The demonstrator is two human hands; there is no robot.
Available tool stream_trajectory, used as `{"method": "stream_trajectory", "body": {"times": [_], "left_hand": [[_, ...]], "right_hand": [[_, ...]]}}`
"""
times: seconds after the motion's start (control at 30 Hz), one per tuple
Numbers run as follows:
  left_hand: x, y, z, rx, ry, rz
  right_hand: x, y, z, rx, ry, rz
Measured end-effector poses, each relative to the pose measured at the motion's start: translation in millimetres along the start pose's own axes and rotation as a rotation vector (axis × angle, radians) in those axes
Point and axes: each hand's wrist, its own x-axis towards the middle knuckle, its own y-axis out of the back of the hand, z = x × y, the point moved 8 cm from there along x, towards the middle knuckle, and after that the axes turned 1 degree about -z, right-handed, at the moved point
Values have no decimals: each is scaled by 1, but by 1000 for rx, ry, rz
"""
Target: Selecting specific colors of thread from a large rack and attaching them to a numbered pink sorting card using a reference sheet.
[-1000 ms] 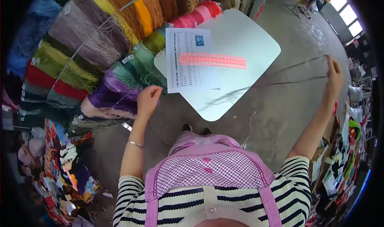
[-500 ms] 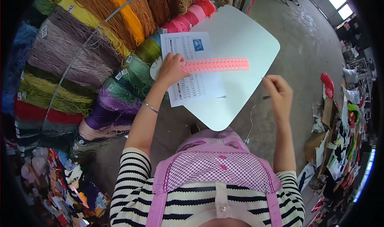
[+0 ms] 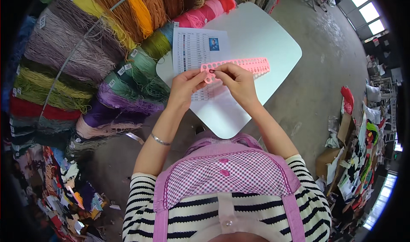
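My left hand [image 3: 183, 87] pinches the left end of a pink perforated strip [image 3: 256, 65], which has rows of round holes along both long edges. The strip is held above a printed sheet [image 3: 198, 39] bearing a table and a small blue picture. My right hand [image 3: 240, 85] reaches over the strip from the right, thumb and finger pressed together at its left end. Between those fingertips, by a hole, shows a small dark strand [image 3: 212, 71], probably thread; its full length is hidden.
Beneath the sheet is a white board-like tabletop [image 3: 269, 33] with rounded corners. Thick hanks of coloured yarn [image 3: 81, 37] with small tags crowd the left side, strapped to a rack. Fabric scraps [image 3: 70, 186] lie lower left; a cardboard box [image 3: 329, 161] stands at right.
My right hand has come in from beyond the board's right edge to the strip's left end. The strip has shifted slightly right, and my left hand has moved right and down with it.
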Motion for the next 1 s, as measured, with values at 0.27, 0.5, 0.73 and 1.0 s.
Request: {"method": "stream_trajectory", "body": {"times": [0.27, 0.5, 0.73, 1.0], "left_hand": [[-21, -30, 17, -79, -167, -122], [-18, -43, 28, 51, -186, -117], [-11, -49, 29, 69, -169, -119], [-8, -34, 19, -105, 11, -119]], "right_hand": [[-11, 1, -35, -441, 467, 57], [-15, 15, -50, -291, 382, -30], [-15, 27, -33, -155, 131, 3], [-7, 37, -37, -162, 105, -18]]}}
